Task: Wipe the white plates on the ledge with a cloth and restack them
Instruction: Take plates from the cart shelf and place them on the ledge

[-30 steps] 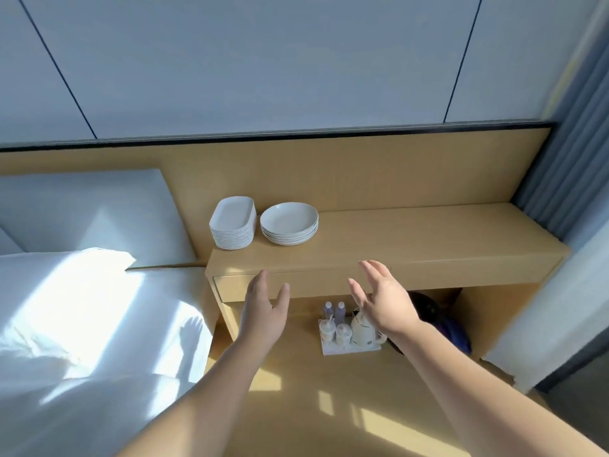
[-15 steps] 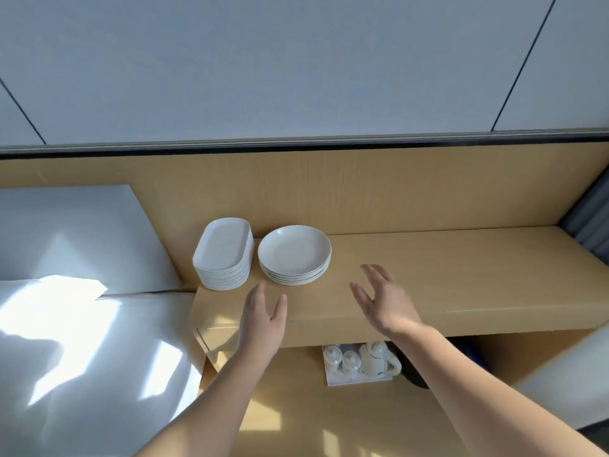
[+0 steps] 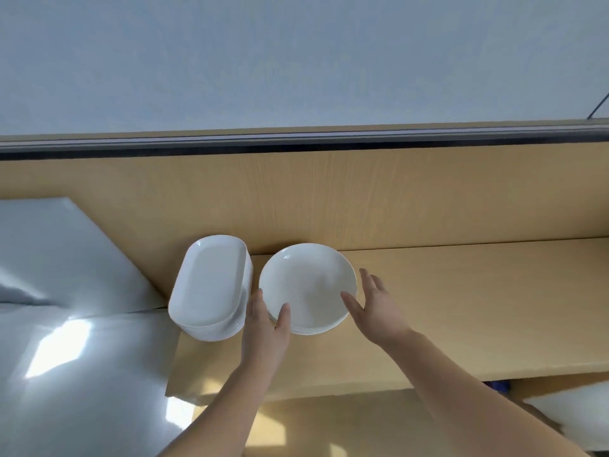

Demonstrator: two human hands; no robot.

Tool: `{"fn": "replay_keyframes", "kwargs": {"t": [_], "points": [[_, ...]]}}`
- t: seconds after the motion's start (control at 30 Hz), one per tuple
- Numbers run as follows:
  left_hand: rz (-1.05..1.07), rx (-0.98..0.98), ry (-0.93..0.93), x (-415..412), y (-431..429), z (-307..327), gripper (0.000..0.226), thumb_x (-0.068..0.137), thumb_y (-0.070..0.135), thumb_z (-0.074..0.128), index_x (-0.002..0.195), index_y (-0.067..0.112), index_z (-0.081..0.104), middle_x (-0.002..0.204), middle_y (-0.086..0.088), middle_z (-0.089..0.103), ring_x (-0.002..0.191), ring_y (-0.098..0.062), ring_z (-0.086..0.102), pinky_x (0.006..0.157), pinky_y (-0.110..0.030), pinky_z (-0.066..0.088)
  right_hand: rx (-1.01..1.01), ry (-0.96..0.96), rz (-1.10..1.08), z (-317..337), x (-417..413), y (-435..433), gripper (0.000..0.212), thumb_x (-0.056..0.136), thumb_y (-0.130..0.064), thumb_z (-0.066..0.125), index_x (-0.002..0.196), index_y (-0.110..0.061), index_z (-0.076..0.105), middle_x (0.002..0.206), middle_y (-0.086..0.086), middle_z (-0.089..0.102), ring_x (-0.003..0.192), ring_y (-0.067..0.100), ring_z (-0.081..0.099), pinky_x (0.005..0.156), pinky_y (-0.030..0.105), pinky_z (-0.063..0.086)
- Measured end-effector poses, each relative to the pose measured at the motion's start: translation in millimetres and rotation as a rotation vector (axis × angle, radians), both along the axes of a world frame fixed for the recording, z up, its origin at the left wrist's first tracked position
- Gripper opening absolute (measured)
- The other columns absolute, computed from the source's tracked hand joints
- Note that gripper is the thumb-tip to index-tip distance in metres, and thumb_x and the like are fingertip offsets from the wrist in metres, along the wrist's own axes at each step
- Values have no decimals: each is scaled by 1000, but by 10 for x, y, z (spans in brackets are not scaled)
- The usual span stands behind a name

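A stack of white round plates (image 3: pixel 306 285) stands on the wooden ledge (image 3: pixel 461 308), close to its left end. Just left of it is a taller stack of white oblong plates (image 3: pixel 211 285). My left hand (image 3: pixel 265 328) is at the near left rim of the round stack, fingers straight, thumb over the rim. My right hand (image 3: pixel 379 308) is at the stack's right rim with fingers spread and straight. Neither hand holds anything. No cloth is in view.
A wooden back panel (image 3: pixel 329 199) rises behind the ledge, under a pale wall. A bed with white bedding (image 3: pixel 66 357) and a pillow (image 3: pixel 49 252) lies to the left. Wooden floor shows below the ledge.
Both hands have moved forward from the ledge's front edge to either side of the round plate stack. The camera has come closer to the ledge.
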State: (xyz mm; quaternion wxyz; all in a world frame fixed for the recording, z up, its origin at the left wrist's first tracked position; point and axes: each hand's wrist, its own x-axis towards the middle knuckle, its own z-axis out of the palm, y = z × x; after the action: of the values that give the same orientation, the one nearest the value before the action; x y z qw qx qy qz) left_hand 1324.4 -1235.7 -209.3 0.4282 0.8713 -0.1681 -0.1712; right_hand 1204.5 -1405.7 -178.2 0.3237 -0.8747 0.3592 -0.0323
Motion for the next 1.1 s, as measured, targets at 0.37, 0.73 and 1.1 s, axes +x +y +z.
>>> {"fn": "replay_keyframes", "kwargs": {"t": [0.37,0.73,1.1], "points": [[122,105,18,333,-417,-174,72,96,41,49,152,10,18,156,-5,27,143,-19,26,113,-28,21,129,87,74,-352,502,-420,78,98,-52,42,154,-11,6,152,7,27,127,26,47,94,34,42],[191,94,69,486,-562,-281,67,92,42,55,150,24,27,149,5,39,136,-17,35,111,-33,28,301,-30,-42,-548,602,-410,90,90,-52,58,156,-27,1,146,2,36,127,22,45,89,24,37],[218,29,126,406,-562,-182,68,88,43,59,148,34,30,145,12,43,132,-15,41,107,-34,35,343,-149,-160,-552,541,-329,90,86,-47,66,156,-26,12,144,0,43,129,18,45,97,24,37]]}}
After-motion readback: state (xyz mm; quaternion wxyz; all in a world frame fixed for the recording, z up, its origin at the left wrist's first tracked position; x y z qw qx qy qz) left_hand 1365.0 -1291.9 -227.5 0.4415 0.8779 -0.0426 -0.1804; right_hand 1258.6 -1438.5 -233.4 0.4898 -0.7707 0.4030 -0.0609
